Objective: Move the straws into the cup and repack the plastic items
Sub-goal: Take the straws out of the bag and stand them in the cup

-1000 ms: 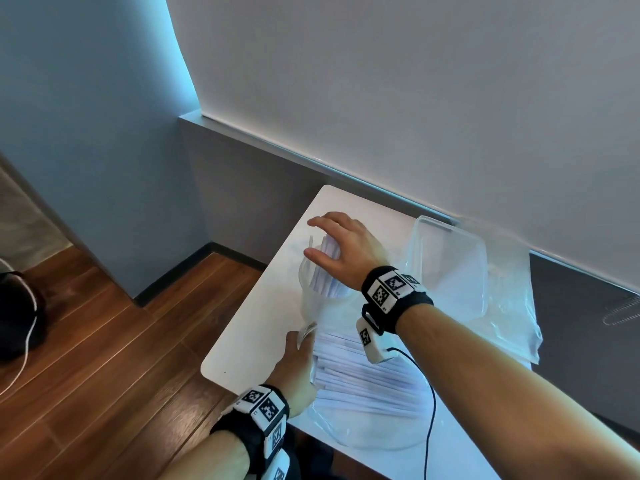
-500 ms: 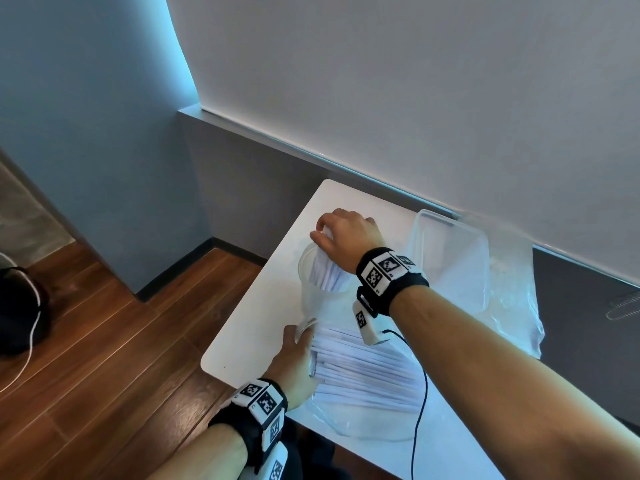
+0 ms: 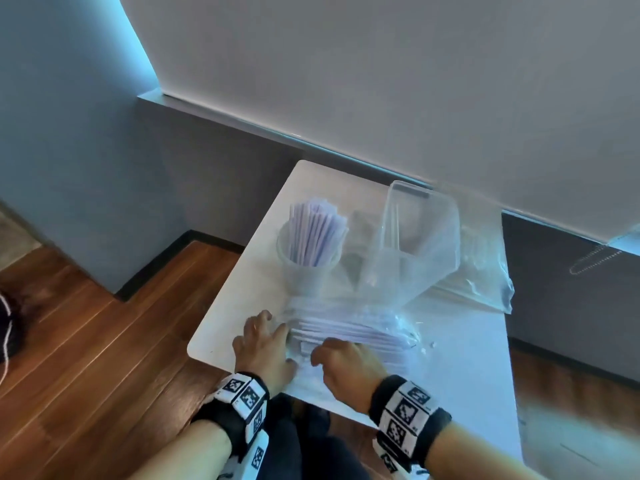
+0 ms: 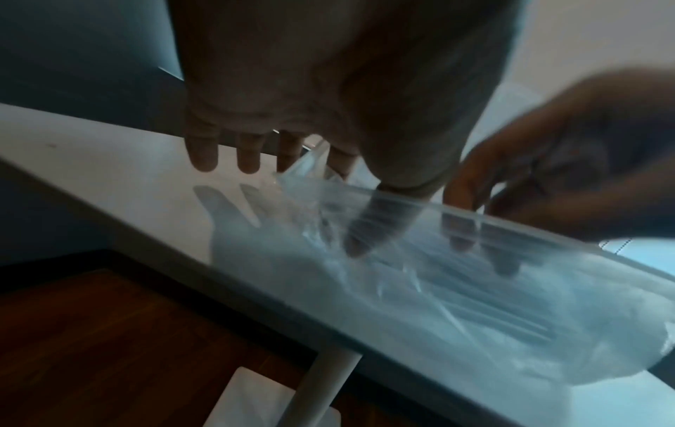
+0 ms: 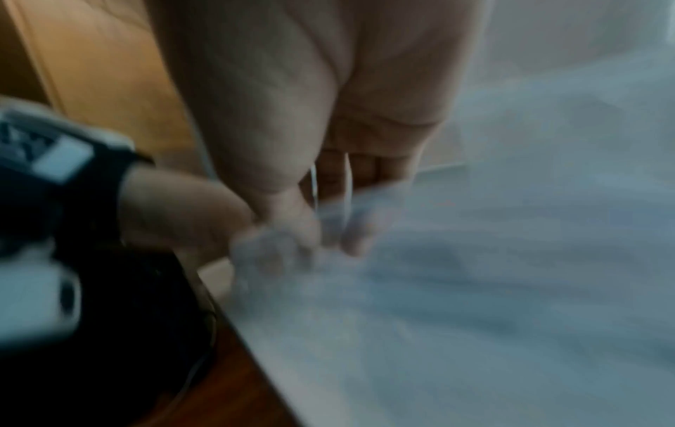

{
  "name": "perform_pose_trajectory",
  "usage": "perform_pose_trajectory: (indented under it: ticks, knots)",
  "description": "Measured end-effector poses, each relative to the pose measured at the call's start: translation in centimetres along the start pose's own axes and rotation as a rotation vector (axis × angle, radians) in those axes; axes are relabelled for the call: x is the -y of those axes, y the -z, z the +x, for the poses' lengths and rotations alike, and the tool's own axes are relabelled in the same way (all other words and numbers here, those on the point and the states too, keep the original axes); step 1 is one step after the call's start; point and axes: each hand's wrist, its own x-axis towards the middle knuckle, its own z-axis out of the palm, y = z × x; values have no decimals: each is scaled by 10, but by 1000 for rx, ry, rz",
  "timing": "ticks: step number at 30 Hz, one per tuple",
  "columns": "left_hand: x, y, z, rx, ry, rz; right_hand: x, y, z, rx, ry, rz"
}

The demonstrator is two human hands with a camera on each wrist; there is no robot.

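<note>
A clear cup (image 3: 304,271) stands near the table's left edge with a bunch of white wrapped straws (image 3: 317,233) upright in it. In front of it lies a clear bag (image 3: 377,317) holding several more straws (image 3: 349,336) laid flat. My left hand (image 3: 273,327) is at the bag's mouth; in the left wrist view its thumb (image 4: 372,228) shows through the plastic, pinching the bag's edge against the index finger. My right hand (image 3: 322,351) reaches into the mouth, its curled fingers (image 5: 350,231) closing on straw ends; that view is blurred.
A clear plastic container (image 3: 426,233) stands right of the cup, with a second crumpled clear bag (image 3: 485,282) behind and beside it. The white table (image 3: 235,306) is small, its left and front edges close to my hands. A wall ledge (image 3: 242,124) runs behind.
My right hand left the bunch of straws in the cup and came back toward me to the bag's mouth. The left hand stayed at the bag's edge.
</note>
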Motion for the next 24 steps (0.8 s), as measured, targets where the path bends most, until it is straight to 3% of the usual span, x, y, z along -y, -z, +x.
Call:
perform_pose_trajectory:
  ticks: [4,12,24]
  knots:
    - [4,-11,2,18,-60,11,-16,-34,0,-45,-97,-61]
    - [-1,-16,21,24,-97,-78,-27,-27,14,-211,-104,-168]
    - [4,-9,23,61,-133,-102,-20,-32,19,-190,-106,-248]
